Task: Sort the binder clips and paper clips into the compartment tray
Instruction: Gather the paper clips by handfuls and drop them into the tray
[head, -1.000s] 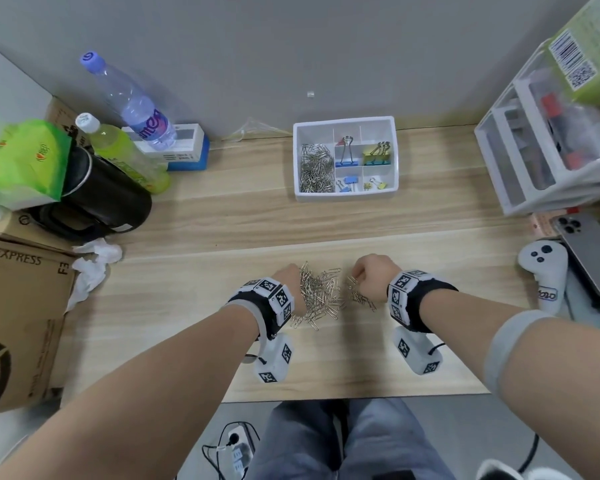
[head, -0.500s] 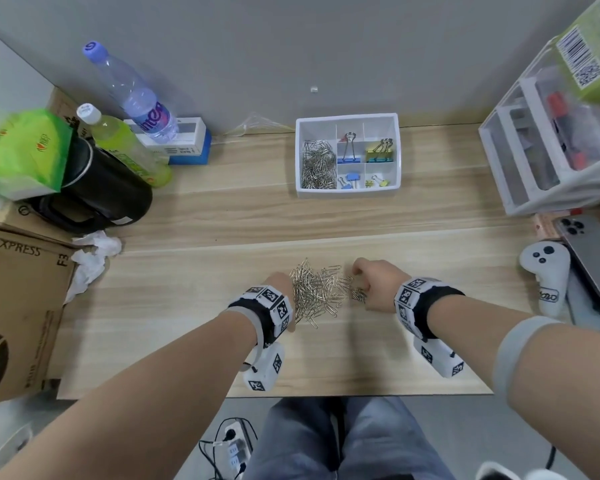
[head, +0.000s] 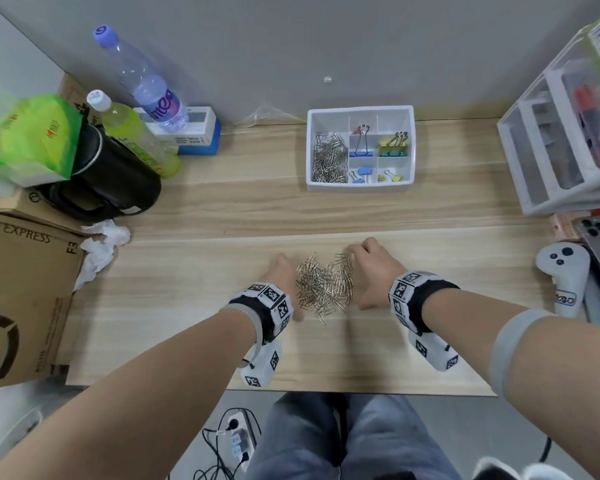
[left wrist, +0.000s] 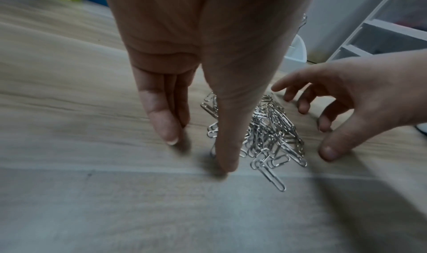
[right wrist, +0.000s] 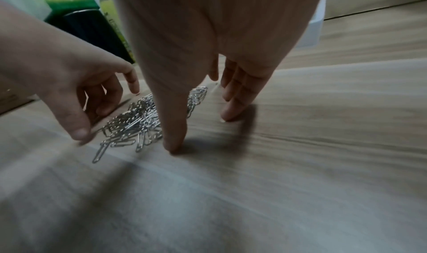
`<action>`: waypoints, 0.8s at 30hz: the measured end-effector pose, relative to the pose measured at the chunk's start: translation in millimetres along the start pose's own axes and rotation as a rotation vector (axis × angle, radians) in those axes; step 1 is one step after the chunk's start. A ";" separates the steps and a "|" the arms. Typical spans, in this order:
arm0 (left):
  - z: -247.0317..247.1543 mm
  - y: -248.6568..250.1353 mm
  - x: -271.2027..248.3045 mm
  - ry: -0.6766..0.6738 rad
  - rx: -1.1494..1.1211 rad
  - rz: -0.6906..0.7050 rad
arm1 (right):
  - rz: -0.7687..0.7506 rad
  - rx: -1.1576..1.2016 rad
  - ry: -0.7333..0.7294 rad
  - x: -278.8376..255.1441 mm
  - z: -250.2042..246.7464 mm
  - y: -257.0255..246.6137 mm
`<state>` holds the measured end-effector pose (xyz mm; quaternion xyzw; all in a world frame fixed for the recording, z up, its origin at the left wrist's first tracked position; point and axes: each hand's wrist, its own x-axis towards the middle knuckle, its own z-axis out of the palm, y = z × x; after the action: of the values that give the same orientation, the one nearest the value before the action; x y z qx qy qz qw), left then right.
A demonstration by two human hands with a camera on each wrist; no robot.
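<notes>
Paper clips (head: 324, 287) lay in a loose silver heap on the near part of the wooden bench (head: 194, 216), between my two hands. My left hand (head: 278, 275) stood on its fingertips just left of the heap, fingers straight, holding nothing; my right hand (head: 369, 271) was spread and loosely curved just right of it, also holding nothing. The compartment tray (head: 360, 111) sat well apart at the far edge by the wall, its long left cell already holding paper clips and the smaller cells holding binder clips (head: 394, 145). To do this step well, I judged, both hands should close in low against the wood and cup the heap from either side — a stray clip (left wrist: 272, 179) trailing from the near edge would slip out otherwise. The bench was smooth and pale, so clips would slide readily. Around it stood bottles (head: 142, 81) and a black jug (head: 108, 181) on the left, a cardboard box (head: 18, 292) beside them — and white drawers (head: 561, 147) on the right.
</notes>
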<state>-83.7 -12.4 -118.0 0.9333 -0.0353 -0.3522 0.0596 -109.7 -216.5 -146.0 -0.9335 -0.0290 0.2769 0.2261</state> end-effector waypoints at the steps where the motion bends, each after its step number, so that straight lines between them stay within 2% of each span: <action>1: 1.6 -0.6 -0.1 0.000 0.024 0.010 | -0.010 -0.008 -0.010 0.7 1.4 -2.3; 4: 6.0 1.6 1.4 -0.042 0.033 0.058 | -0.040 0.002 -0.021 6.4 8.0 -13.3; 6: 7.1 4.4 4.3 -0.078 -0.007 0.137 | -0.054 0.040 -0.025 10.6 12.2 -20.1; 12: 7.6 4.7 11.5 -0.062 -0.135 0.264 | -0.089 0.120 -0.011 14.6 15.2 -25.4; 17: 4.2 -6.6 11.5 -0.044 -0.115 0.229 | -0.104 0.091 0.040 9.4 8.8 -24.5; 20: 2.4 -6.0 10.9 -0.058 -0.042 0.192 | -0.120 0.002 0.009 8.0 7.6 -33.2; 24: 9.0 2.0 13.2 -0.044 -0.005 0.217 | -0.118 -0.093 -0.026 7.9 14.6 -48.4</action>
<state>-79.8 -16.6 -133.0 0.9160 -0.1364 -0.3641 0.0989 -107.3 -165.8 -139.6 -0.9360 -0.0999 0.2734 0.1980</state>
